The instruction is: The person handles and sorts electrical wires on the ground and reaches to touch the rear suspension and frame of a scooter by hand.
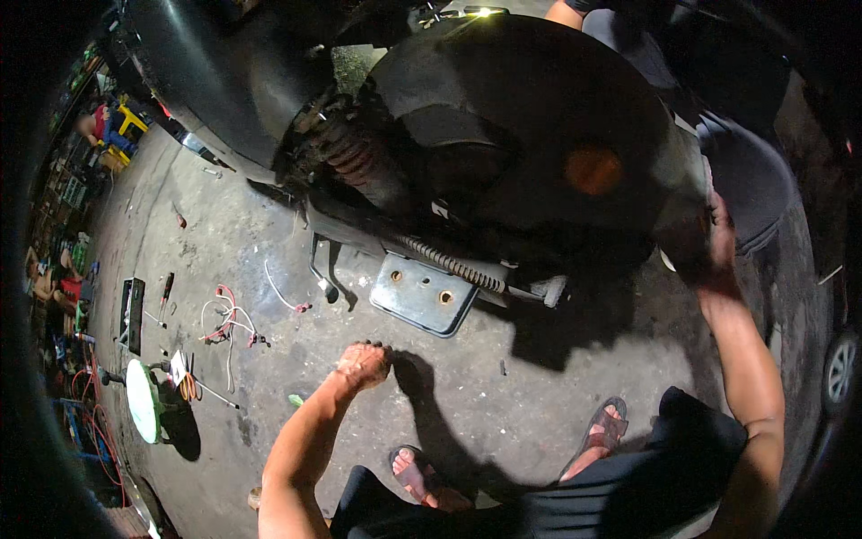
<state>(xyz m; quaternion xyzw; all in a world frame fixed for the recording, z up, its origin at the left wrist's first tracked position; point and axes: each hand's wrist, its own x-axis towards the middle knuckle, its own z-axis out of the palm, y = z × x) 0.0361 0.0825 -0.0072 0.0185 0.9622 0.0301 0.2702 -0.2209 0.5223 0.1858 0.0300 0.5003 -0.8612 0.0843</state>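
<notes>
A motorbike (503,99) with dark bodywork fills the upper middle, much of it in deep shadow. It has a coil spring (355,162), an orange round reflector (593,170) and a ribbed hose (449,260) low on its near side. Under the hose sits a bluish metal plate (420,299) with several holes. My left hand (365,365) is closed in the air below the plate, apart from it; whatever its curled fingers may hold is hidden. On the right, my right hand (714,242) is curled against the bodywork's edge, its inner fingers dark with shadow.
On the concrete floor at left lie tangled red and white wires (231,319), a black tray (132,314), a screwdriver (168,286) and a lit round lamp (142,401). My sandalled feet (603,431) are below. A person (106,126) is far left; another person's arm (566,13) shows at top.
</notes>
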